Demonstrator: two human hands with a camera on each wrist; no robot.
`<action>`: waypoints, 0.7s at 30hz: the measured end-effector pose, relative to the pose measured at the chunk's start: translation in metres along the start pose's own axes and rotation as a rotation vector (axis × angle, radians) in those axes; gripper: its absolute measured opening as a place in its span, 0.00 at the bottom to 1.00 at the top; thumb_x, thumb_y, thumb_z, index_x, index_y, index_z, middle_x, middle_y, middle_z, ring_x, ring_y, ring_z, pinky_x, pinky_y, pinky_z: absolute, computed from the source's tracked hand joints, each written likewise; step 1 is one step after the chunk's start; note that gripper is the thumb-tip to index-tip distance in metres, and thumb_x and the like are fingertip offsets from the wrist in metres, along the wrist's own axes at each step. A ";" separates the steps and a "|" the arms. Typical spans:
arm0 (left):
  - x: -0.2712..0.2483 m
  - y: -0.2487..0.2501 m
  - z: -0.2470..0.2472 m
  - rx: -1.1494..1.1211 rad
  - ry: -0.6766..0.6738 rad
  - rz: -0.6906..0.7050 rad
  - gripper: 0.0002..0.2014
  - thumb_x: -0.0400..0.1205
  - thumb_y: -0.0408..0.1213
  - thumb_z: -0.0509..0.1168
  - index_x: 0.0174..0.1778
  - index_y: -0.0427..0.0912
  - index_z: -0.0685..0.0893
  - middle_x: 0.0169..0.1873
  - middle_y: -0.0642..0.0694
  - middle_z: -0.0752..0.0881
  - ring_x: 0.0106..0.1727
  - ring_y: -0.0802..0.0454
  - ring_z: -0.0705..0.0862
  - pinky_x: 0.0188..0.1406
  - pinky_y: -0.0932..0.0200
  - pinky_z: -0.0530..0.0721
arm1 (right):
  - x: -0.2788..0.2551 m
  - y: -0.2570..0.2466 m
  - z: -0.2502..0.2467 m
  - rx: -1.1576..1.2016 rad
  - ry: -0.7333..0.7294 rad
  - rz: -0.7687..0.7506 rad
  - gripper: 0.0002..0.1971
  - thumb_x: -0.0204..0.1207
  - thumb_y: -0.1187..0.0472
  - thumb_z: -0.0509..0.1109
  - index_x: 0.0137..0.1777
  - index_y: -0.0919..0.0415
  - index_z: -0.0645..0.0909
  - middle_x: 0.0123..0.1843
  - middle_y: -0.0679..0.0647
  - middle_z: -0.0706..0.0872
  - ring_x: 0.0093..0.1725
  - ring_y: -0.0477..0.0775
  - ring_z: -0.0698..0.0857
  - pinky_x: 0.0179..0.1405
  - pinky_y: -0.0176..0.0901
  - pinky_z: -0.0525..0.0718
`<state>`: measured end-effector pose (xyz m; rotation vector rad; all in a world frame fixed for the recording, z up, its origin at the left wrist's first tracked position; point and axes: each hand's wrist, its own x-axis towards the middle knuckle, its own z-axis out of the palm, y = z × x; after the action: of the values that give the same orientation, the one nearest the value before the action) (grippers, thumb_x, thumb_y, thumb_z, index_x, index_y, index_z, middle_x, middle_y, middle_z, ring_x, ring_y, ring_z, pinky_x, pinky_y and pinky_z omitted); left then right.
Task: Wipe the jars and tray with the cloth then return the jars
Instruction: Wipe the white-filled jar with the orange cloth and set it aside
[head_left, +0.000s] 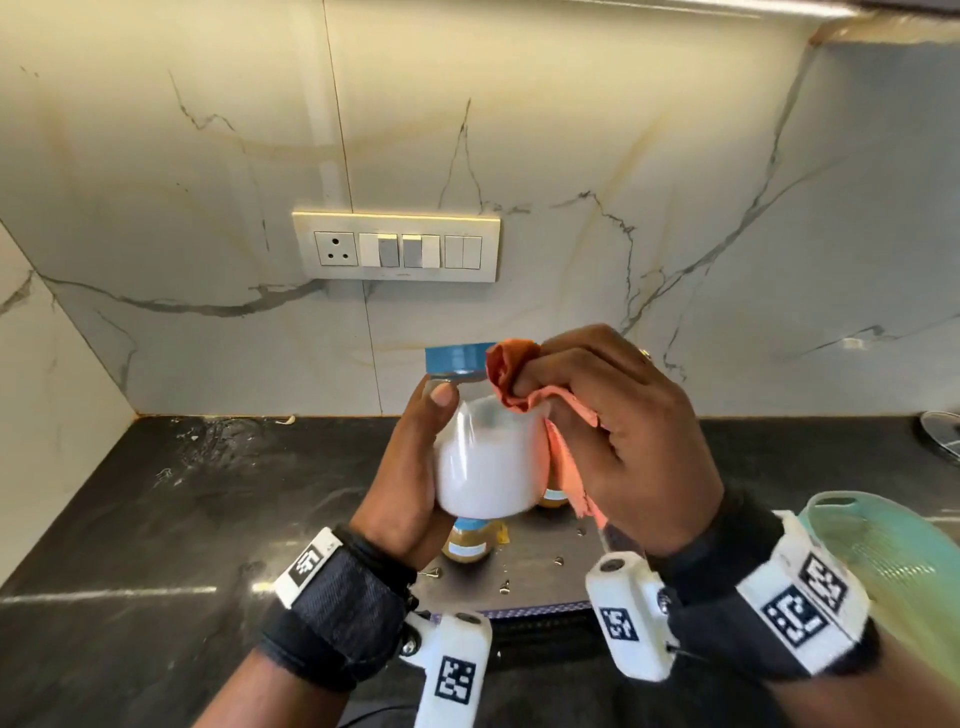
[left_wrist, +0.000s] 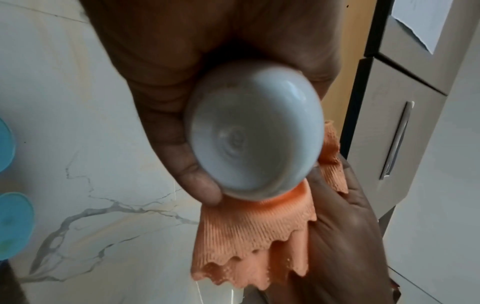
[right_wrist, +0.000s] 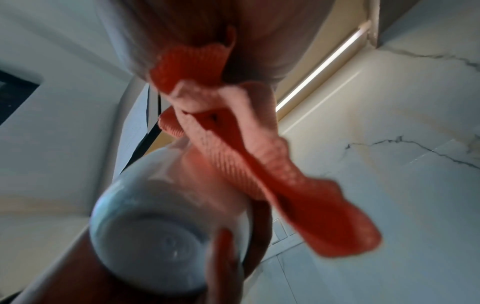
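A clear jar (head_left: 488, 462) with a blue lid (head_left: 457, 357) and white contents is held up above the counter. My left hand (head_left: 415, 467) grips it from the left, thumb on its shoulder. My right hand (head_left: 608, 426) holds a bunched orange cloth (head_left: 511, 379) against the jar's right side and neck. Its round base (left_wrist: 255, 129) fills the left wrist view, with the cloth (left_wrist: 249, 242) hanging behind. In the right wrist view the cloth (right_wrist: 259, 154) drapes over the jar (right_wrist: 166, 236). Two jars with brown contents (head_left: 467, 543) (head_left: 551, 498) stand on a dark tray (head_left: 540, 571) below.
The tray lies on a black counter (head_left: 182, 519) against a marble wall with a switch panel (head_left: 396, 245). A green plastic basket (head_left: 893, 571) sits at the right, a glass lid (head_left: 943, 431) at the far right. Water drops dot the tray. Two blue lids (left_wrist: 10, 205) show at the left edge.
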<state>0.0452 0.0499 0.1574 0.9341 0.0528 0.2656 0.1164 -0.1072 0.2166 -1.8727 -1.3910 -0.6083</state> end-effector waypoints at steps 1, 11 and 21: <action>0.000 0.000 0.000 -0.011 -0.029 -0.002 0.44 0.63 0.64 0.79 0.67 0.35 0.83 0.58 0.31 0.87 0.57 0.37 0.88 0.55 0.36 0.87 | 0.002 -0.001 0.000 0.013 0.005 0.007 0.10 0.79 0.68 0.63 0.52 0.63 0.87 0.54 0.57 0.85 0.55 0.55 0.84 0.58 0.42 0.81; 0.003 -0.003 -0.004 0.137 0.030 0.151 0.49 0.66 0.62 0.81 0.71 0.30 0.74 0.65 0.26 0.83 0.64 0.31 0.86 0.62 0.39 0.87 | -0.052 -0.020 0.025 -0.174 -0.221 -0.129 0.23 0.91 0.53 0.47 0.56 0.53 0.87 0.56 0.50 0.83 0.50 0.52 0.83 0.47 0.48 0.87; 0.002 -0.014 0.011 0.051 -0.052 0.055 0.32 0.71 0.56 0.77 0.67 0.41 0.85 0.61 0.32 0.88 0.58 0.38 0.87 0.55 0.37 0.87 | -0.001 0.016 -0.012 -0.048 -0.013 0.037 0.11 0.80 0.66 0.63 0.53 0.62 0.87 0.54 0.55 0.85 0.55 0.52 0.84 0.59 0.36 0.80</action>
<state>0.0522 0.0339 0.1530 0.9940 -0.0143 0.2914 0.1322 -0.1200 0.2193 -1.9393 -1.3580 -0.6163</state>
